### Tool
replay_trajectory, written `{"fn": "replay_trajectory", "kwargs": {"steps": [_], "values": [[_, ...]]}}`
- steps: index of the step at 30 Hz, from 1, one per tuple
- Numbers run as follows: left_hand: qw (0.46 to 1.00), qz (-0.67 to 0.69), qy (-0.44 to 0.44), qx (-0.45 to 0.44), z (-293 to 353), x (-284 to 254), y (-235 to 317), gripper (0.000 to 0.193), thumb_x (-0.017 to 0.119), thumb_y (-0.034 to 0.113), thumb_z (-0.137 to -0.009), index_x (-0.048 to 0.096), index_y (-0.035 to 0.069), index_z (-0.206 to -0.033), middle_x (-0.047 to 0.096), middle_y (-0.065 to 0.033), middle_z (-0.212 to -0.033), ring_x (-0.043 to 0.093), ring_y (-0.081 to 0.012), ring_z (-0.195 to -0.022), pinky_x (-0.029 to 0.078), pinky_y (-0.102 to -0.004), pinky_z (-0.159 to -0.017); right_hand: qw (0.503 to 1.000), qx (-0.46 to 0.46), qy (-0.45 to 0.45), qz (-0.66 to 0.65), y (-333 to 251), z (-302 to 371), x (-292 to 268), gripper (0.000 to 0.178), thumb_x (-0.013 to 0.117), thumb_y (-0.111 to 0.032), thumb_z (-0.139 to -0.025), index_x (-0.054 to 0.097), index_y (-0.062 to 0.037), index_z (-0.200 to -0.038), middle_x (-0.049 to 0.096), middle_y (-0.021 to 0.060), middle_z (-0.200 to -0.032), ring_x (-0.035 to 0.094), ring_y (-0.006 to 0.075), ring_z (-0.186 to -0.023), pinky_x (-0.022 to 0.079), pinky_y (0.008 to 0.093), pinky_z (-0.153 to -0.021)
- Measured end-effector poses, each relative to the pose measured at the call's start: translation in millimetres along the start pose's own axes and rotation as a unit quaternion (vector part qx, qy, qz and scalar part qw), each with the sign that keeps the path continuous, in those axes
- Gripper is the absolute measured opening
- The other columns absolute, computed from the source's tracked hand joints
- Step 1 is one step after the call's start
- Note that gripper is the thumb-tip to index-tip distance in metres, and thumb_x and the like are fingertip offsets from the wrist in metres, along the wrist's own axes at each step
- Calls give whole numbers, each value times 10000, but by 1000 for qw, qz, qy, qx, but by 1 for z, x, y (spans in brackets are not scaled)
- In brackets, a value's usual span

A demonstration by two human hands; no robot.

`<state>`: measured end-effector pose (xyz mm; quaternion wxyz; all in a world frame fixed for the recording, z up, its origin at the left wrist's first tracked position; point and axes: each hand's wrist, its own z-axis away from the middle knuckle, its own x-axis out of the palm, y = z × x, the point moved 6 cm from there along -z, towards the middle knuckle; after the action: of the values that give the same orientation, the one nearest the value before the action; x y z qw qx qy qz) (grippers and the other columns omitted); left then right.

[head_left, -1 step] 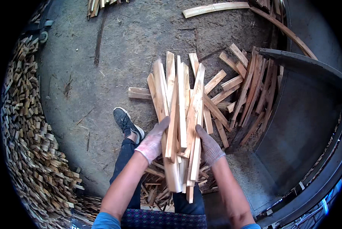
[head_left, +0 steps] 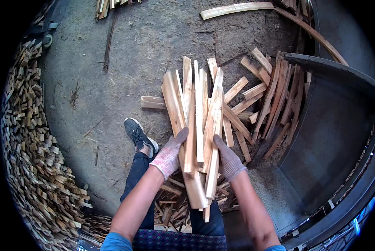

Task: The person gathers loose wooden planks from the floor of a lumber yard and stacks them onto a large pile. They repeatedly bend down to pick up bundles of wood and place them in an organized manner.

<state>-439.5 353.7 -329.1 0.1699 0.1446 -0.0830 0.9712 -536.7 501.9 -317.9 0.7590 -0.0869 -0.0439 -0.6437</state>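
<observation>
Between my two gloved hands is a loose bundle of pale wooden slats (head_left: 200, 125), their long sides pointing away from me and their ends uneven. My left hand (head_left: 171, 154) closes on the bundle's left side, thumb lying over the slats. On the opposite side my right hand (head_left: 228, 159) grips it, its thumb against the rightmost slats. The other fingers of both hands are mostly hidden beneath or behind the wood. More cut slats (head_left: 237, 96) lie scattered on the ground just beyond and to the right of the bundle.
Stacked wood pieces (head_left: 41, 167) form a tall pile along the left. Dark curved slats (head_left: 275, 96) lean beside a grey metal bin (head_left: 321, 125) at right. A long bent strip (head_left: 237, 9) lies at the far side. Below my hands is more scrap wood (head_left: 170, 211).
Slats at the bundle's left side have shifted and tilted, their lower ends swinging right. Both hands stay in nearly the same place.
</observation>
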Motion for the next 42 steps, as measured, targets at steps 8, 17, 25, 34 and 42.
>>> {"fn": "replay_trajectory", "kwargs": {"steps": [8, 17, 25, 34, 42], "values": [[997, -55, -15, 58, 8, 16, 14, 866, 735, 554, -898, 417, 0, -1483, 583, -170, -1360, 588, -266, -1250, 490, -392, -1079, 997, -1, -41, 68, 7, -29, 5, 673, 602, -486, -1018, 496, 24, -1443, 639, 118, -1307, 643, 166, -1121, 533, 304, -955], [993, -85, -84, 19, 6, 22, 34, 850, 727, 528, -914, 378, 62, -1534, 536, -149, -1448, 558, -247, -1310, 499, -450, -1081, 997, 12, -61, -33, -10, -24, 35, 645, 649, -495, -983, 510, -55, -1433, 647, 145, -1279, 663, 245, -1128, 566, 401, -982], [989, -100, -112, -10, 26, 10, 1, 673, 698, 340, -974, 424, -1, -1485, 593, -145, -1394, 594, -231, -1267, 498, -394, -1084, 992, -38, -14, 123, -7, 13, 34, 731, 614, -509, -995, 494, 78, -1414, 648, 164, -1254, 629, 203, -1086, 496, 312, -971], [953, -254, -112, 121, 207, 8, -33, 542, 698, 393, -963, 615, -16, -1309, 674, -72, -1202, 591, -148, -1088, 483, -316, -978, 932, -96, -41, 346, 11, 186, 95, 653, 491, -495, -1031, 517, 51, -1389, 642, 194, -1246, 608, 218, -1130, 494, 358, -968], [885, -226, -133, 385, 367, 34, -7, 953, 810, 452, -865, 314, 18, -1553, 551, -151, -1425, 516, -231, -1302, 429, -373, -1110, 906, -274, -118, 300, -15, 326, 180, 505, 411, -379, -1095, 512, 7, -1404, 636, 138, -1228, 611, 219, -1078, 514, 352, -905]]}}
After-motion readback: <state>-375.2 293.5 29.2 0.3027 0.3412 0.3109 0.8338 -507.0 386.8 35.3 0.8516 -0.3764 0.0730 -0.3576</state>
